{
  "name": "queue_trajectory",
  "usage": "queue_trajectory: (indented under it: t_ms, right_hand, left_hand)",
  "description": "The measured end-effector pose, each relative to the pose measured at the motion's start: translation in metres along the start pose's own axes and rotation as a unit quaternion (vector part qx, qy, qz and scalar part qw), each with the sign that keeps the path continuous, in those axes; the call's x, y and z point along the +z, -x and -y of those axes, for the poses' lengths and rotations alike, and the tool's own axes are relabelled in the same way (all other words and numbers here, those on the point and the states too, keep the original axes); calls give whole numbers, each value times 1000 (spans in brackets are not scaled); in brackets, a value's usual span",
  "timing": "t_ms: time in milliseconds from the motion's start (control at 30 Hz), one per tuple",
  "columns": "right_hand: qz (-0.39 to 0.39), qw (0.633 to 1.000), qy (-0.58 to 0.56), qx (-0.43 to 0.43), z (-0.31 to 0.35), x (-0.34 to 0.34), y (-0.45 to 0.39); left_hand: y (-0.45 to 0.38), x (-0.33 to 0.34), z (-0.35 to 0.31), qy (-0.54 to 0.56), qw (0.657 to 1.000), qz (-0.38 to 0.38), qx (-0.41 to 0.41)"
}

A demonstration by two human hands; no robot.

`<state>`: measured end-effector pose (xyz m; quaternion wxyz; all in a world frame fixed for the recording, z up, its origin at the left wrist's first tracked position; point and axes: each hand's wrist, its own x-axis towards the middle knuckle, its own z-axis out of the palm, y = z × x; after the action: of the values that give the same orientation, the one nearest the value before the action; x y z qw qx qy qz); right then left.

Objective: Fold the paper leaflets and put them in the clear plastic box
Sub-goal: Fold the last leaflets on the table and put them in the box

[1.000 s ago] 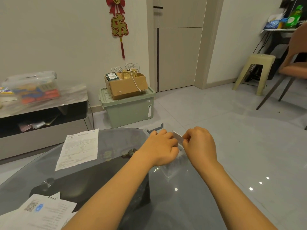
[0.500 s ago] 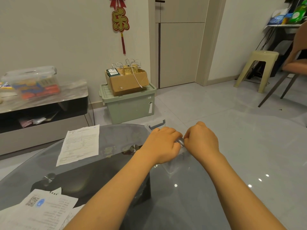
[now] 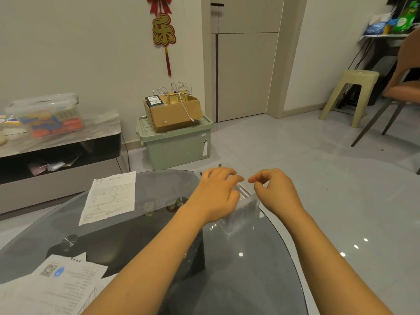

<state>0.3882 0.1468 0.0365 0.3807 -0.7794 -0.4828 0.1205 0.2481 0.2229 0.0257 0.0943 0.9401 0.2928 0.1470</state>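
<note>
At the far edge of the glass table [image 3: 141, 237] I see the clear plastic box [image 3: 244, 212], mostly hidden behind my left hand [image 3: 217, 196]; what is inside it I cannot make out. My left hand hovers over the box with loosely spread fingers, holding nothing I can see. My right hand [image 3: 276, 194] sits just beside the box, fingers curled, thumb and forefinger nearly meeting; anything pinched there is too small to tell. One unfolded leaflet [image 3: 111, 196] lies flat to the left, more leaflets [image 3: 56, 285] are cut off at the lower left, their print unreadable apart from a QR code. A red wall ornament [image 3: 164, 30] reads "乐"
</note>
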Motion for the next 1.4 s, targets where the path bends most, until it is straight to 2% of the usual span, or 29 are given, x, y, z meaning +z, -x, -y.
queue_trajectory:
  t_ms: [100,200,434,534,700,800,934,1034,1234,1401]
  right_hand:
    - [-14,998,21,-52,3,-3,9]
    - [-6,995,15,-103,12,0,18]
    - [69,976,20,-204,47,13,65]
    - [130,961,26,-244,62,22,89]
    - [215,930,69,-290,81,41,119]
    - [252,914,95,-303,89,53,133]
    - [284,899,135,-305,91,63,143]
    - [312,881,162,-316,89,67,151]
    - [403,822,244,-320,80,74,161]
    - [425,803,255,-331,69,71,163]
  left_hand:
    - [16,-12,-8,11,999,-47,-21]
    - [37,-22,-9,13,997,-63,-46]
    - [130,-44,-11,0,989,-42,-143]
    - [176,-49,-14,-3,981,-47,-189]
    - [239,-51,-22,-2,957,23,-289]
    - [262,-45,-23,11,944,65,-324]
    - [269,-38,-16,-11,934,130,-331]
    - [273,-29,-15,-21,934,148,-324]
    - [271,-19,-20,38,955,134,-263]
    - [277,-12,-19,100,963,106,-225]
